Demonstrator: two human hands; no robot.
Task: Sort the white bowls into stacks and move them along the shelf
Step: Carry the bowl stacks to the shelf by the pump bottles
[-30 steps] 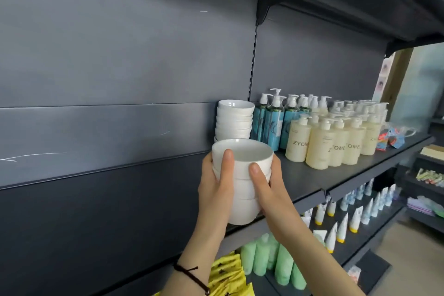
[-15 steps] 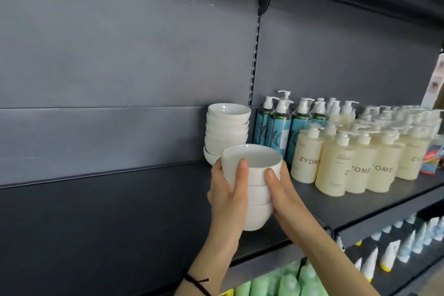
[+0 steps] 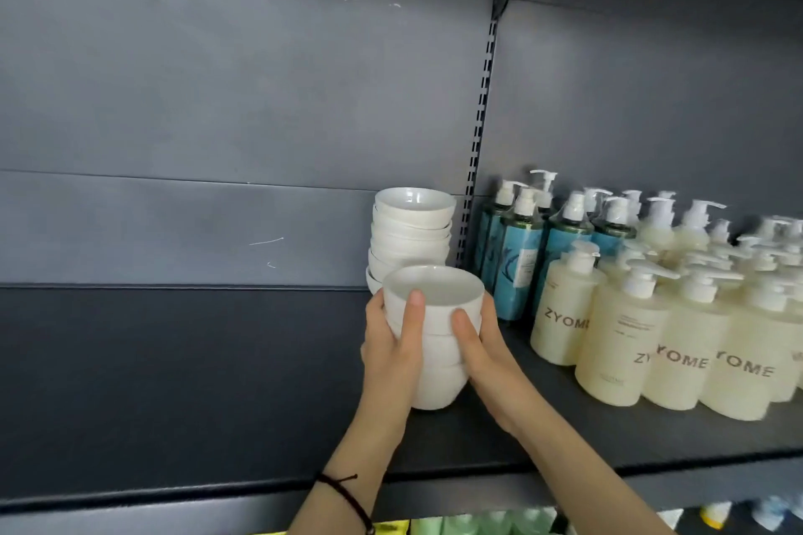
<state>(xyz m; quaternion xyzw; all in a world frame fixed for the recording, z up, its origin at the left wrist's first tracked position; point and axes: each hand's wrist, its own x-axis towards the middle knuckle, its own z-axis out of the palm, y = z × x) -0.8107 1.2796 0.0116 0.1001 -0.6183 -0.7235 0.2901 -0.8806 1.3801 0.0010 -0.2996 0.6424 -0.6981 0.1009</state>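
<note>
A short stack of white bowls [image 3: 434,343] stands on the dark grey shelf [image 3: 565,430]. My left hand [image 3: 393,348] grips its left side with the thumb across the front. My right hand [image 3: 482,352] grips its right side, thumb on the front too. Right behind it, against the back panel, stands a taller stack of several white bowls [image 3: 410,230], its lower bowls partly hidden by the stack I hold.
Blue pump bottles [image 3: 517,256] and cream pump bottles [image 3: 608,330] marked ZYOME crowd the shelf just right of the bowls. A slotted upright [image 3: 478,135] runs up the back panel. The shelf stretches left along the dark panel. Green bottles [image 3: 473,523] show on the shelf below.
Both hands have carried the short stack forward and down onto the shelf in front of the taller stack. The view has drawn closer to the shelf.
</note>
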